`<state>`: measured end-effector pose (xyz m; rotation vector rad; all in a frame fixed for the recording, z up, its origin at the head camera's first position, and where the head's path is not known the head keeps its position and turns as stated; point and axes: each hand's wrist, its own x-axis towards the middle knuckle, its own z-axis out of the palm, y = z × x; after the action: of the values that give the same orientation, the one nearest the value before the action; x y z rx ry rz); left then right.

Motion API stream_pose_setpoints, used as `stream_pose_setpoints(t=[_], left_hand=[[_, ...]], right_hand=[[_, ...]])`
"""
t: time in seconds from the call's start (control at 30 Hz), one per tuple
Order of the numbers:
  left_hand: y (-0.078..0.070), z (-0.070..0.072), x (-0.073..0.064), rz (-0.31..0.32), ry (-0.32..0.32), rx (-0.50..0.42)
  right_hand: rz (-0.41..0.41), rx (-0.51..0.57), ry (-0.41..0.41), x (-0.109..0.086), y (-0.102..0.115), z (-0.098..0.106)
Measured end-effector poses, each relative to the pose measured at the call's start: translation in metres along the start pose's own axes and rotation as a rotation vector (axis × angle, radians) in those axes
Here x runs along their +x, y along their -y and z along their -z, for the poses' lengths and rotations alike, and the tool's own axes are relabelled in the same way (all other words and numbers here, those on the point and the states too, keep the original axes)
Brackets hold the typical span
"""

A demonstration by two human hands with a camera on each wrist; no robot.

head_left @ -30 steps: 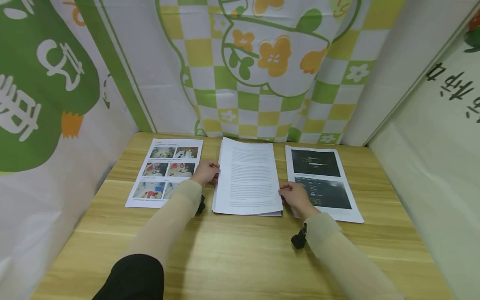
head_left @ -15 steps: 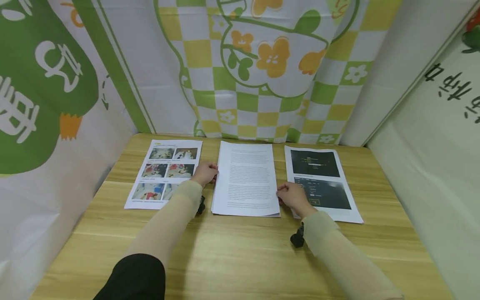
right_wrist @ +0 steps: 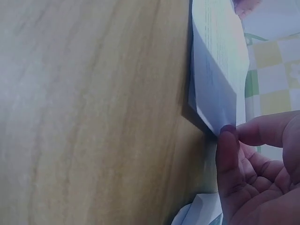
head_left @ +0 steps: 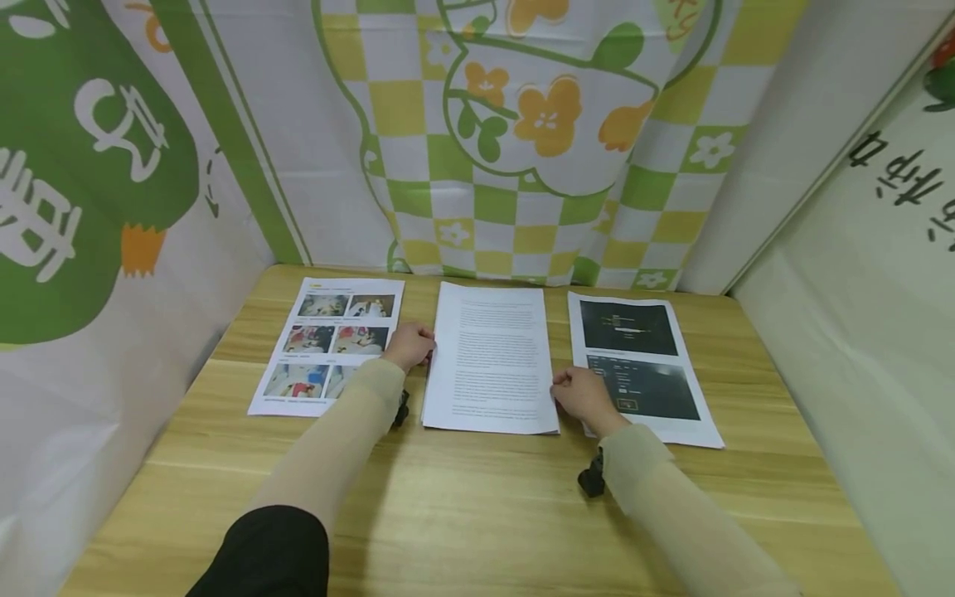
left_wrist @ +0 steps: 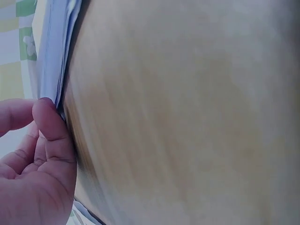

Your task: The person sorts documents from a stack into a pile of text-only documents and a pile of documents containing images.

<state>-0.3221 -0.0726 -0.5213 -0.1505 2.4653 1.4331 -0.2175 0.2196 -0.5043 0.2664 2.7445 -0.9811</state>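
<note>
A stack of printed paper (head_left: 492, 356) lies at the middle of the table, its top sheet covered in lines of text. At its left edge my left hand (head_left: 409, 346) pinches the paper between thumb and index finger. The left wrist view shows that thumb (left_wrist: 49, 117) right at the edge of the layered sheets (left_wrist: 56, 56). My right hand (head_left: 585, 396) pinches the opposite edge, lower down. In the right wrist view, thumb and forefinger meet on the side of the stack (right_wrist: 215, 89), where the lower sheets stick out a little unevenly.
Left of the stack lies a sheet with colour photos (head_left: 328, 348), partly covered by my left forearm. On the right are sheets with two dark pictures (head_left: 634, 369), overlapped by my right hand. A patterned curtain (head_left: 522, 224) hangs behind the wooden table (head_left: 477, 514).
The top sheet's far left corner has come down, and the stack's edges line up more evenly. Both hands keep nearly the same places at its sides.
</note>
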Motion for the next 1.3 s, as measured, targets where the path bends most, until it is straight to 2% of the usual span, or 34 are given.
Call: stream_pose_setpoints(t=[0.4, 0.63, 0.83, 1.07, 1.17, 1.3], left_hand=[[0.002, 0.008, -0.001, 0.001, -0.015, 0.085], [0.002, 0.011, -0.003, 0.006, -0.008, 0.065], [0.001, 0.016, -0.006, 0.018, 0.014, 0.058], [0.008, 0.034, -0.012, -0.005, 0.102, -0.062], [0.012, 0.045, -0.014, -0.011, 0.097, -0.108], [0.020, 0.060, -0.015, -0.007, 0.075, -0.148]], right_hand=[[-0.002, -0.081, 0.019, 0.004, 0.011, 0.000], [0.018, -0.129, 0.037, 0.003, 0.012, 0.000], [0.042, -0.127, 0.011, 0.003, 0.011, 0.001], [0.046, -0.075, -0.013, 0.001, 0.018, 0.002], [0.063, -0.045, -0.007, 0.001, 0.024, 0.000], [0.095, 0.010, 0.040, 0.000, 0.033, -0.004]])
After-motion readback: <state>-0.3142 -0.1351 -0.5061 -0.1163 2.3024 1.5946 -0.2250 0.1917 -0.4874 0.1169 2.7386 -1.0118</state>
